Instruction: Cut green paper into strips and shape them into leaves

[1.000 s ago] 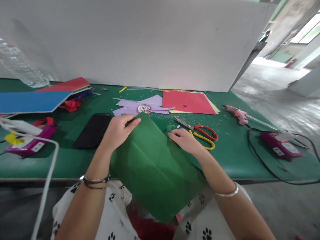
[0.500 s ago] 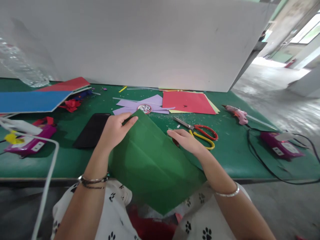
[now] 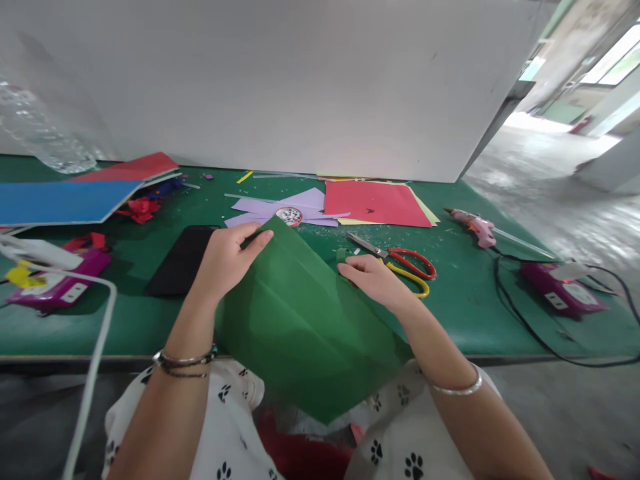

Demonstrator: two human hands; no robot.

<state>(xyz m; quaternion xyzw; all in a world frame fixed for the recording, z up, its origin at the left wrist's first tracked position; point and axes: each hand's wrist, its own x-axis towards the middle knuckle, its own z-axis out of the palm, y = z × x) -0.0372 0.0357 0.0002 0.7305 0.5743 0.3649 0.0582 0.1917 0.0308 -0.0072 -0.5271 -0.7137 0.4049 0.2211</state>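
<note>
My left hand (image 3: 227,260) pinches the top corner of a large green sheet of paper (image 3: 305,327), thumb in front. The sheet slants down over the table edge towards my lap, with faint crease lines across it. Beside its right edge, my right hand (image 3: 373,279) is closed, fingers pinched together. A small green piece (image 3: 341,255), perhaps a curled strip, sticks up at its fingertips; the rest of it is hidden. Just beyond that hand lie scissors (image 3: 395,257) with one red and one yellow handle.
Behind the sheet is a purple paper flower shape (image 3: 310,203) with a round patterned centre. Red paper (image 3: 375,203) lies to its right. A pink glue gun (image 3: 477,228) and purple power strip (image 3: 563,287) are at right. A black phone-like slab (image 3: 175,267) and blue board (image 3: 65,202) are at left.
My right hand has shifted slightly right and its fingers are curled in more. The small green piece shows more clearly at its fingertips. My left hand keeps its hold on the sheet.
</note>
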